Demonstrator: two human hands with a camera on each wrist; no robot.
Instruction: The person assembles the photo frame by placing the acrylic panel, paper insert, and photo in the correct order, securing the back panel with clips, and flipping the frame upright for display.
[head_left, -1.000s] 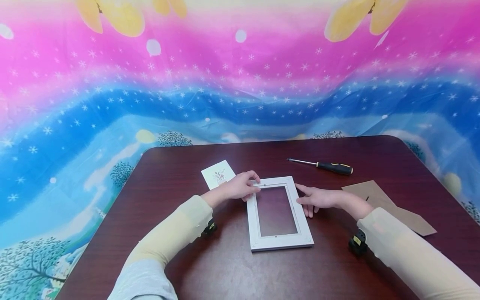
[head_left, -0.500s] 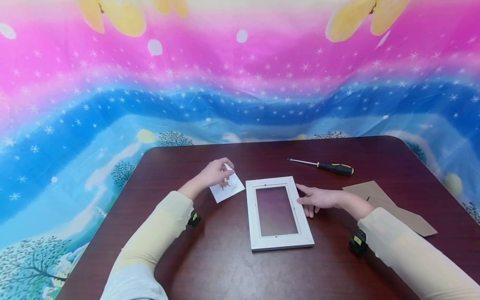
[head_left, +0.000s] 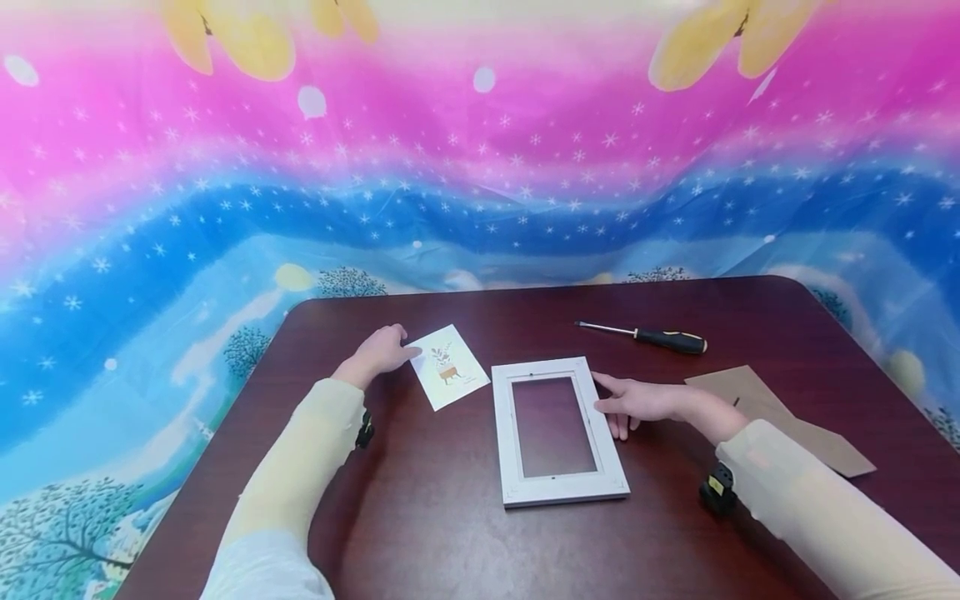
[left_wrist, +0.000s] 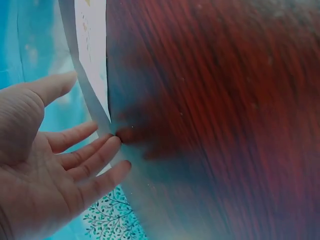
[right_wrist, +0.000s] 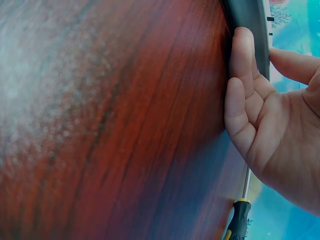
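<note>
Left hand (head_left: 378,350) spreading fingers, thumb being just beside picture card (head_left: 450,367). Card lying on dark red surface (head_left: 420,517), left of white picture frame (head_left: 566,487). Right hand (head_left: 637,400) touching frame's right side, fingers staying fairly straight. Screwdriver (head_left: 652,335) lying farther back; brown board (head_left: 753,392) lying near right sleeve (head_left: 810,492).

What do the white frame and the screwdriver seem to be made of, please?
White frame: painted wood or plastic, perhaps; its even, matte white leaves both possible. Screwdriver: shaft probably metal, being silvery; handle likely plastic or rubber, black with yellow.
</note>
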